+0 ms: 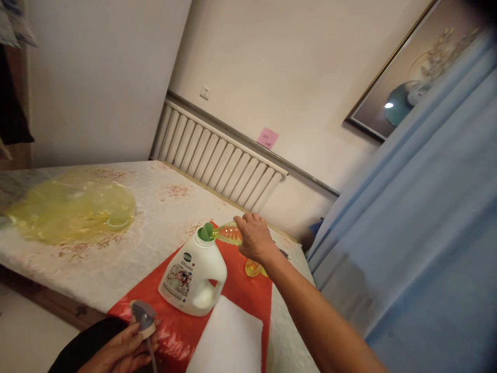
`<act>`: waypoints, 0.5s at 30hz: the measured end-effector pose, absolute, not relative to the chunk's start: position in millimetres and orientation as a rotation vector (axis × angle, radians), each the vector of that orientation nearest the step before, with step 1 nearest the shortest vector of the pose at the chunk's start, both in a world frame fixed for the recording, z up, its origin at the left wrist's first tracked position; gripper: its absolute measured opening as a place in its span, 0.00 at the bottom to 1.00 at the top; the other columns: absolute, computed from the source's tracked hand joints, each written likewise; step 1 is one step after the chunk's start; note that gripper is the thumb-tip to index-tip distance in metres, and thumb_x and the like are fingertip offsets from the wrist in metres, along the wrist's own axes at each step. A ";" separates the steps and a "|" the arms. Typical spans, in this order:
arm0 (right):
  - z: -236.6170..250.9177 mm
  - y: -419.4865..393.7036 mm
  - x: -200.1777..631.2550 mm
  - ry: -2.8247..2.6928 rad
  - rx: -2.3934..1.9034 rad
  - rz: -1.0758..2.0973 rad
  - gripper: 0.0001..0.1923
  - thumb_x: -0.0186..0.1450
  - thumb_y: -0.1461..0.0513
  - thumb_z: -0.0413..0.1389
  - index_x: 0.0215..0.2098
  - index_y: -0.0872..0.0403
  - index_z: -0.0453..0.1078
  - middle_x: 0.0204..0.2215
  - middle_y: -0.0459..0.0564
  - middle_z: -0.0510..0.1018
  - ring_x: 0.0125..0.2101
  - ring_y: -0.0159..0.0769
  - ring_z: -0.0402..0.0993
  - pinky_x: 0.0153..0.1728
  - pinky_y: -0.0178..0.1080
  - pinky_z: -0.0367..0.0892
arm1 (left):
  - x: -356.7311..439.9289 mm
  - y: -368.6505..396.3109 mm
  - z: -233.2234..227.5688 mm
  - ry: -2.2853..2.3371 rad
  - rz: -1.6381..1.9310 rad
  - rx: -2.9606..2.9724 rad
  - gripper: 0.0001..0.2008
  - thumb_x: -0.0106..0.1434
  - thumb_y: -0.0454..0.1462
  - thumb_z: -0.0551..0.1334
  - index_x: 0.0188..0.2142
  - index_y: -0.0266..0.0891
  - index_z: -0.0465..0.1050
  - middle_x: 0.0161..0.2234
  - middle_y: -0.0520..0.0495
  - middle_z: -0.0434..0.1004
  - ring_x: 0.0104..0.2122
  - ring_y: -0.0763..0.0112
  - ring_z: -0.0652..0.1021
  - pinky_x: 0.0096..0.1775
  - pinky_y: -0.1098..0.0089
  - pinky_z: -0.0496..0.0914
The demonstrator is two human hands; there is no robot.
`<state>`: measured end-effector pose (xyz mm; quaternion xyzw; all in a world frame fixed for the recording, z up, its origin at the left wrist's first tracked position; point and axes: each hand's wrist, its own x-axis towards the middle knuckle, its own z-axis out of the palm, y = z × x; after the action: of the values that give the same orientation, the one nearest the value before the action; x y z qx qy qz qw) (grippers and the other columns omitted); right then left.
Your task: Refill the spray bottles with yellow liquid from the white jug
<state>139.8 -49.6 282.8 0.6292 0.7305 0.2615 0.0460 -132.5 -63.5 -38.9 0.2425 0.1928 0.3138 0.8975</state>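
Note:
My right hand [255, 237] is closed round a clear ribbed bottle [229, 233], tilted so that its neck lies at the mouth of a white detergent jug [194, 274]. A green spout [207, 231] shows in the jug's opening. The jug stands upright on a red plastic sheet [243, 287], its printed label facing left. Low at the left, my left hand [126, 348] grips a grey and beige spray head [143, 317] with its thin tube hanging down. Whether liquid flows from the bottle I cannot tell.
A white sheet [229, 339] lies in front of the jug. Behind my right hand is a yellow transparent object [253, 268]. A yellow plastic bag [70, 207] and a pale green ring-shaped item [117, 224] rest on the flowered tablecloth [155, 207]. A blue curtain [427, 207] hangs at right.

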 end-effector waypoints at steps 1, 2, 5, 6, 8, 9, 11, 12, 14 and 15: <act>283.6 -49.6 139.0 2.226 1.915 0.805 0.30 0.52 0.67 0.56 0.53 0.52 0.63 0.45 0.56 0.70 0.44 0.48 0.62 0.40 0.44 0.57 | -132.5 -63.7 -39.0 0.402 0.650 0.500 0.12 0.61 0.38 0.67 0.45 0.41 0.81 0.40 0.40 0.82 0.42 0.58 0.79 0.46 0.61 0.74; 284.5 -49.7 138.2 2.220 1.910 0.811 0.30 0.51 0.67 0.56 0.53 0.52 0.63 0.45 0.56 0.70 0.44 0.48 0.62 0.40 0.44 0.57 | -132.5 -63.8 -39.3 0.405 0.651 0.499 0.12 0.61 0.38 0.67 0.45 0.41 0.81 0.40 0.40 0.82 0.42 0.58 0.79 0.46 0.61 0.74; 287.6 -49.9 135.9 2.210 1.887 0.828 0.30 0.52 0.67 0.57 0.54 0.53 0.63 0.45 0.57 0.71 0.45 0.48 0.62 0.40 0.45 0.58 | -133.0 -64.1 -40.5 0.407 0.653 0.496 0.11 0.62 0.38 0.66 0.45 0.42 0.81 0.40 0.40 0.82 0.41 0.59 0.79 0.46 0.61 0.74; 288.8 -49.9 135.2 2.209 1.876 0.834 0.29 0.53 0.67 0.57 0.54 0.53 0.63 0.45 0.57 0.71 0.45 0.48 0.62 0.40 0.45 0.58 | -133.1 -64.0 -40.9 0.406 0.650 0.497 0.11 0.62 0.38 0.66 0.45 0.42 0.81 0.40 0.41 0.82 0.41 0.59 0.79 0.47 0.61 0.74; 291.0 -49.9 133.9 2.204 1.854 0.850 0.29 0.53 0.67 0.56 0.54 0.53 0.62 0.45 0.57 0.71 0.45 0.48 0.62 0.41 0.45 0.57 | -133.4 -63.8 -41.7 0.403 0.646 0.502 0.11 0.63 0.37 0.65 0.45 0.42 0.81 0.40 0.41 0.82 0.42 0.60 0.79 0.47 0.61 0.74; 292.0 -49.8 133.3 2.202 1.846 0.862 0.29 0.53 0.67 0.56 0.54 0.53 0.63 0.45 0.57 0.71 0.45 0.48 0.63 0.41 0.45 0.57 | -133.5 -63.7 -42.0 0.402 0.644 0.506 0.10 0.63 0.37 0.65 0.45 0.42 0.81 0.40 0.41 0.82 0.42 0.60 0.79 0.47 0.61 0.74; 293.6 -49.4 132.2 2.199 1.830 0.889 0.28 0.54 0.67 0.56 0.54 0.53 0.63 0.45 0.57 0.71 0.44 0.48 0.63 0.41 0.45 0.57 | -133.4 -63.6 -42.3 0.404 0.645 0.506 0.10 0.63 0.37 0.65 0.44 0.42 0.81 0.40 0.41 0.82 0.42 0.59 0.79 0.47 0.61 0.74; 294.2 -49.1 131.8 2.199 1.824 0.904 0.27 0.54 0.67 0.56 0.53 0.53 0.63 0.45 0.57 0.71 0.44 0.48 0.63 0.41 0.45 0.57 | -133.3 -63.6 -42.2 0.408 0.647 0.503 0.10 0.63 0.37 0.66 0.44 0.42 0.81 0.40 0.40 0.82 0.42 0.59 0.79 0.47 0.61 0.74; 295.1 -48.4 131.1 2.201 1.811 0.935 0.27 0.54 0.67 0.57 0.52 0.53 0.64 0.44 0.57 0.71 0.44 0.48 0.63 0.40 0.45 0.57 | -133.0 -63.7 -41.5 0.421 0.649 0.493 0.11 0.61 0.37 0.67 0.43 0.42 0.81 0.39 0.41 0.82 0.42 0.58 0.79 0.47 0.60 0.74; 295.5 -48.0 130.9 2.203 1.803 0.953 0.27 0.53 0.67 0.57 0.52 0.53 0.64 0.44 0.57 0.71 0.44 0.49 0.63 0.40 0.46 0.57 | -132.8 -63.8 -40.9 0.425 0.651 0.491 0.11 0.60 0.38 0.68 0.43 0.42 0.82 0.40 0.40 0.82 0.42 0.58 0.79 0.47 0.60 0.74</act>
<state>130.9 -48.0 295.5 0.5993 0.7320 0.3165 0.0696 -132.8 -63.8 -40.9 0.2368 0.2052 0.3139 0.8962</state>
